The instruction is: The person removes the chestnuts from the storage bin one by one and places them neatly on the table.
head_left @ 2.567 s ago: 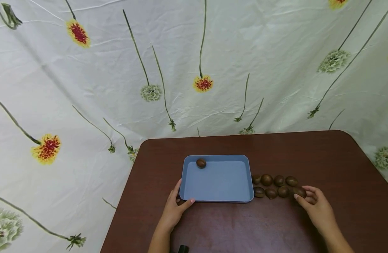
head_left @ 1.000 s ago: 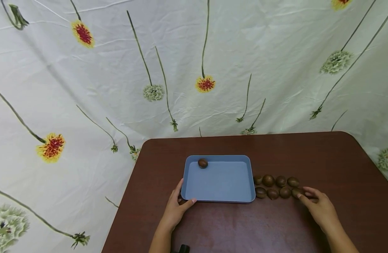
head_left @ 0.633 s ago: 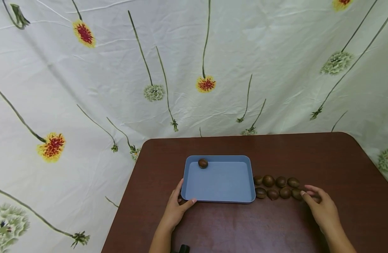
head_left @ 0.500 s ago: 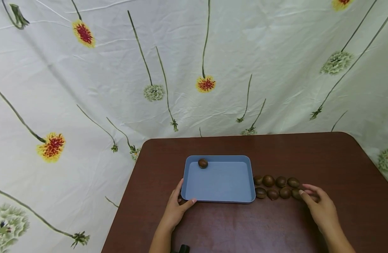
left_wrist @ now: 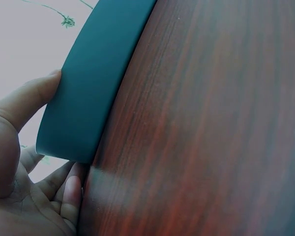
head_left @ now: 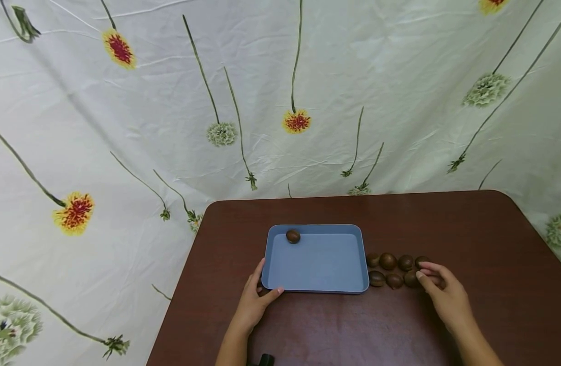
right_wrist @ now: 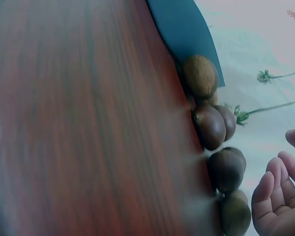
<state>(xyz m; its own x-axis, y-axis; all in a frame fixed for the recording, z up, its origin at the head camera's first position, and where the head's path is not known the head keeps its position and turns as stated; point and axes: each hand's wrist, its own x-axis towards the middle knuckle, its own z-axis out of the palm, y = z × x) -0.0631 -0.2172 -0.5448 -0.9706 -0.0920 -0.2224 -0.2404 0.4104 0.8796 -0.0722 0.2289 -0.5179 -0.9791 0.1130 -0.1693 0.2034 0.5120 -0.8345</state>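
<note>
In the head view my left hand (head_left: 253, 300) holds the near left corner of a shallow blue tray (head_left: 317, 291), thumb on the front side and index finger along the left side. One brown chestnut (head_left: 292, 236) lies inside the tray near its far left corner. Right of the tray, several chestnuts (head_left: 387, 261) sit in two short rows. My right hand (head_left: 447, 295) hovers at the right end of these rows, hiding the end chestnut of the near row. The right wrist view shows its fingers (right_wrist: 265, 189) loosely bent, with nothing between them and the thumb, beside the chestnuts (right_wrist: 211, 127).
The dark brown wooden table (head_left: 335, 330) has rounded far corners. A pale cloth (head_left: 170, 101) printed with flowers hangs behind it and to its left. At the bottom edge of the head view a small black object (head_left: 266, 360) shows near my left forearm.
My right hand earlier pinched the end chestnut of the near row, set it down in line and let go. It has since shifted left over the row ends. My left hand stays on the tray.
</note>
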